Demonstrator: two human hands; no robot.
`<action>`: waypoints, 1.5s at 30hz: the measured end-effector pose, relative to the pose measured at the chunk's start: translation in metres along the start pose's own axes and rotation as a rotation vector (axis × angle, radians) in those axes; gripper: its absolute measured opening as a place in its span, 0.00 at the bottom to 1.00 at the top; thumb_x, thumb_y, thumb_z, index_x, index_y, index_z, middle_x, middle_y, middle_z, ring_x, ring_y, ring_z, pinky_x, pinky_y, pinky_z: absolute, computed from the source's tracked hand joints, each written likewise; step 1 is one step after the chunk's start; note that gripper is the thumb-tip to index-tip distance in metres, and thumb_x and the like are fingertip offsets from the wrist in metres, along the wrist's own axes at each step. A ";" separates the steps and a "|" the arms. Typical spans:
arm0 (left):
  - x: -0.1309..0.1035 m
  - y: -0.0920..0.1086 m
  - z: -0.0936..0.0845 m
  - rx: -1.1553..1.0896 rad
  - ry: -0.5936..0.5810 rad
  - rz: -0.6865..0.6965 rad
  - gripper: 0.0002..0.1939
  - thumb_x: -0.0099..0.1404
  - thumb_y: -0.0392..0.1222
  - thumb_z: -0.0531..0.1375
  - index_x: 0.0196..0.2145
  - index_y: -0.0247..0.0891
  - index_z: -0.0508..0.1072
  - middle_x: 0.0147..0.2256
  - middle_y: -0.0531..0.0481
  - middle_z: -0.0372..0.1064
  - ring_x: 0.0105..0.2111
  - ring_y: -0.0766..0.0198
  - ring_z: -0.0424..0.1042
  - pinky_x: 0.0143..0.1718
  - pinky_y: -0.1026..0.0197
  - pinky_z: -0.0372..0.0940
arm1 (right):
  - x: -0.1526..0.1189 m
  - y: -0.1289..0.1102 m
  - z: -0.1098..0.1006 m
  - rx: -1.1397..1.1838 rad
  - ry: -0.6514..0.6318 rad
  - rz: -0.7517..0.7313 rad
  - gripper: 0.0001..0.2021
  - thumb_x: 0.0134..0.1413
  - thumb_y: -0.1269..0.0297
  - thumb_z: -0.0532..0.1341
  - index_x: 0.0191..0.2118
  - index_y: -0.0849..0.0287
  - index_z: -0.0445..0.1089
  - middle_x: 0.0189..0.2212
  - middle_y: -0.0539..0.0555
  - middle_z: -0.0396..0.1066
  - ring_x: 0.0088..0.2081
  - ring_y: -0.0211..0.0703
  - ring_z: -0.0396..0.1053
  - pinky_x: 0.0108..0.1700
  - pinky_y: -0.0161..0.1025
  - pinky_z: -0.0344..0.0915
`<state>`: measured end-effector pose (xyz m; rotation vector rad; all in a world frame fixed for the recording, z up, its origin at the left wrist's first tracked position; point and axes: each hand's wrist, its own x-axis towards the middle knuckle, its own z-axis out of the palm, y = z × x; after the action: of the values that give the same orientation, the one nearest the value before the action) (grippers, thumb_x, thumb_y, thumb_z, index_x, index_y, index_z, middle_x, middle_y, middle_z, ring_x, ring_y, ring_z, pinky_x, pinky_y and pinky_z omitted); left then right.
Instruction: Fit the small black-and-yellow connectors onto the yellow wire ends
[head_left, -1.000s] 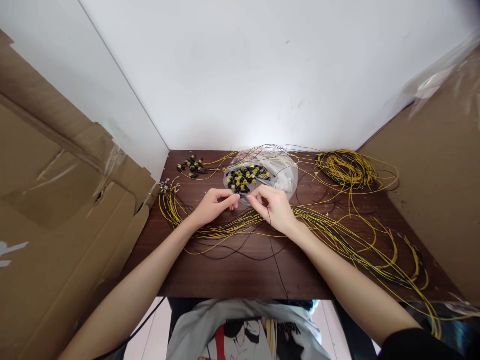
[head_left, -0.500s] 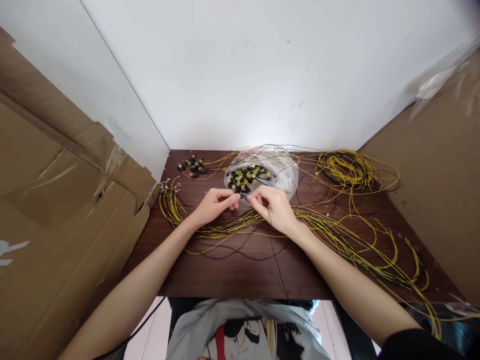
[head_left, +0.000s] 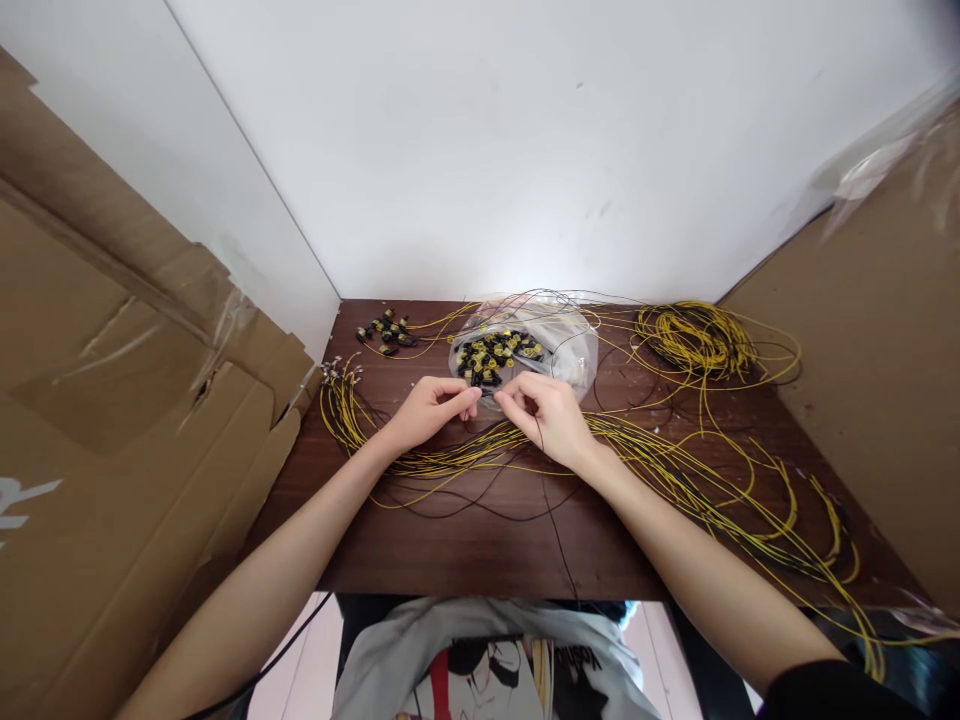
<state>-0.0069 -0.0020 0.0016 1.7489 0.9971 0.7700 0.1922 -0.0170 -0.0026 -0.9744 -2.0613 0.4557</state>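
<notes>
White walls (head_left: 465, 150) bound the brown worktop (head_left: 465, 560) at the rear and on the left. The left hand (head_left: 478, 398) pinches a small dark part (head_left: 487, 393) between thumb and forefinger, at the near edge of the clear bag (head_left: 579, 345). The right hand (head_left: 498, 398) is pinched at the part's other end, apparently on a black wire (head_left: 556, 530) that hangs from under the palm to the worktop's front edge. Whether part and wire are joined is too small to tell. Progress, judged from the layout: the group of caps (head_left: 386, 332) at the rear left, reached by yellow wires, appears finished; the yellow and black caps (head_left: 495, 352) inside the bag appear unfitted. A long wire bundle (head_left: 450, 460) crosses the worktop under both wrists, its white-tipped ends (head_left: 337, 370) at left; most of the work therefore seems to remain. A coil (head_left: 697, 340) of yellow and black wire lies at the rear right. White scraps are scattered on the surface. Flanking the worktop are a left carton (head_left: 112, 420) and a right carton (head_left: 862, 350), the latter partly covered by clear film (head_left: 874, 170). Below the front edge, a printed cloth (head_left: 480, 685) and pale floor (head_left: 289, 655) are visible.
</notes>
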 end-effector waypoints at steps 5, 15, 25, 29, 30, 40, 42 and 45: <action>0.000 0.000 0.000 0.000 0.006 -0.004 0.18 0.63 0.48 0.55 0.22 0.32 0.71 0.21 0.52 0.65 0.24 0.69 0.63 0.30 0.67 0.59 | 0.000 -0.001 0.000 -0.004 -0.010 0.007 0.11 0.59 0.64 0.54 0.27 0.60 0.63 0.21 0.48 0.59 0.24 0.35 0.57 0.28 0.34 0.54; -0.001 0.001 0.000 0.002 0.011 -0.001 0.18 0.63 0.47 0.55 0.22 0.32 0.71 0.21 0.52 0.65 0.24 0.69 0.63 0.30 0.67 0.59 | 0.000 0.000 0.001 -0.023 -0.017 0.009 0.13 0.60 0.60 0.54 0.26 0.60 0.63 0.20 0.49 0.58 0.25 0.36 0.57 0.29 0.34 0.54; 0.000 0.003 -0.001 -0.007 -0.007 -0.011 0.18 0.63 0.47 0.55 0.22 0.32 0.70 0.20 0.52 0.64 0.24 0.69 0.62 0.30 0.67 0.58 | 0.000 0.002 0.002 -0.049 -0.051 -0.002 0.05 0.58 0.65 0.57 0.34 0.60 0.68 0.22 0.48 0.59 0.27 0.37 0.60 0.32 0.34 0.57; 0.000 0.002 -0.002 -0.023 -0.002 -0.018 0.18 0.62 0.48 0.56 0.22 0.32 0.71 0.20 0.52 0.64 0.24 0.69 0.63 0.29 0.66 0.59 | 0.004 0.003 -0.004 -0.009 -0.054 -0.043 0.06 0.54 0.71 0.58 0.38 0.59 0.68 0.26 0.50 0.64 0.30 0.40 0.63 0.35 0.36 0.61; 0.001 0.002 -0.002 -0.025 0.000 -0.018 0.18 0.62 0.48 0.56 0.22 0.32 0.71 0.20 0.52 0.65 0.24 0.69 0.63 0.29 0.67 0.59 | 0.005 0.004 -0.005 0.002 -0.054 -0.054 0.07 0.53 0.73 0.58 0.39 0.59 0.68 0.27 0.51 0.65 0.31 0.40 0.64 0.35 0.37 0.62; 0.005 0.000 -0.008 -0.043 0.079 -0.102 0.20 0.61 0.51 0.56 0.23 0.30 0.71 0.19 0.53 0.62 0.16 0.75 0.54 0.17 0.70 0.48 | 0.014 0.017 -0.024 0.012 0.087 -0.022 0.16 0.55 0.79 0.50 0.41 0.58 0.71 0.45 0.57 0.72 0.48 0.46 0.69 0.52 0.50 0.64; 0.006 0.000 -0.008 -0.045 0.077 -0.106 0.20 0.61 0.51 0.56 0.22 0.30 0.70 0.19 0.53 0.61 0.16 0.76 0.54 0.16 0.70 0.47 | 0.017 0.006 -0.040 0.001 0.172 0.002 0.13 0.56 0.76 0.52 0.39 0.58 0.72 0.45 0.57 0.72 0.48 0.46 0.69 0.53 0.51 0.63; 0.005 0.000 -0.007 -0.059 0.081 -0.097 0.20 0.60 0.52 0.57 0.22 0.30 0.70 0.18 0.53 0.61 0.15 0.76 0.53 0.16 0.71 0.47 | 0.019 -0.023 -0.078 0.039 0.291 -0.026 0.12 0.60 0.71 0.53 0.44 0.54 0.71 0.43 0.56 0.72 0.47 0.47 0.70 0.51 0.51 0.66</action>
<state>-0.0101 0.0055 0.0048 1.6173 1.0944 0.8049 0.2352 -0.0179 0.0691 -0.9311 -1.7944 0.3184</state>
